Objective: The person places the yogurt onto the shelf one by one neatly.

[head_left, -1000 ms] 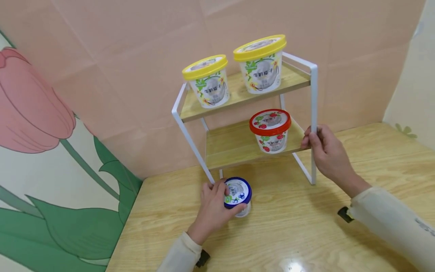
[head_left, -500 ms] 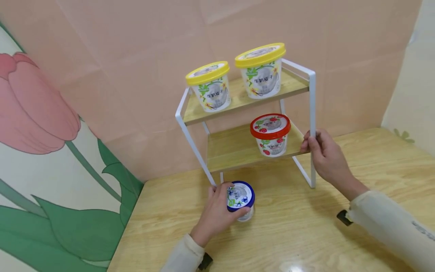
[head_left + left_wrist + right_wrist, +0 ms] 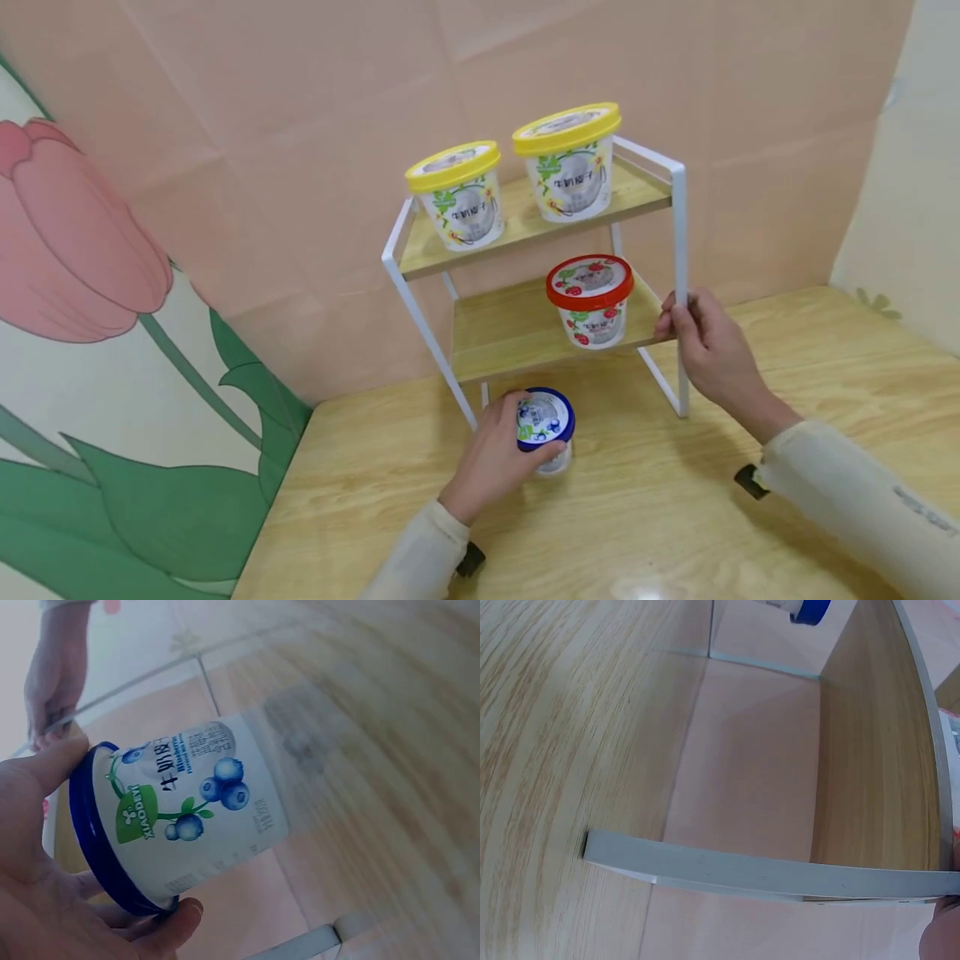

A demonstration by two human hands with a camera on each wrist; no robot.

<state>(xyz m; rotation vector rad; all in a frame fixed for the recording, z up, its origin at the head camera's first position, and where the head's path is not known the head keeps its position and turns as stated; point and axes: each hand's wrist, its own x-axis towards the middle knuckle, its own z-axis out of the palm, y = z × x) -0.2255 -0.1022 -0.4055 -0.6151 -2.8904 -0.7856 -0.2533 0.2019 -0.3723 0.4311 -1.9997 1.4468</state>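
Observation:
My left hand (image 3: 495, 454) grips a white tub with a blue lid (image 3: 546, 421), its fingers and thumb spread round the lid. In the left wrist view, printed blueberries and a green label show on the blue-lidded tub's side (image 3: 180, 814). The tub is upright, low in front of a two-tier wooden shelf with a white metal frame (image 3: 495, 358), near its left front leg. My right hand (image 3: 708, 346) grips the shelf's right front leg at the middle board's height. In the right wrist view, only a bit of that hand (image 3: 941, 930) shows beside the frame.
Two yellow-lidded tubs, a left one (image 3: 461, 200) and a right one (image 3: 573, 167), stand on the top board. A red-lidded tub (image 3: 591, 304) stands on the lower board, towards the right. The wooden table (image 3: 360, 467) meets a pink wall covering (image 3: 300, 208) behind the shelf.
My left hand has moved the blue-lidded tub a little to the right, away from the left front leg. My right hand keeps its hold on the frame. The head view has shifted slightly.

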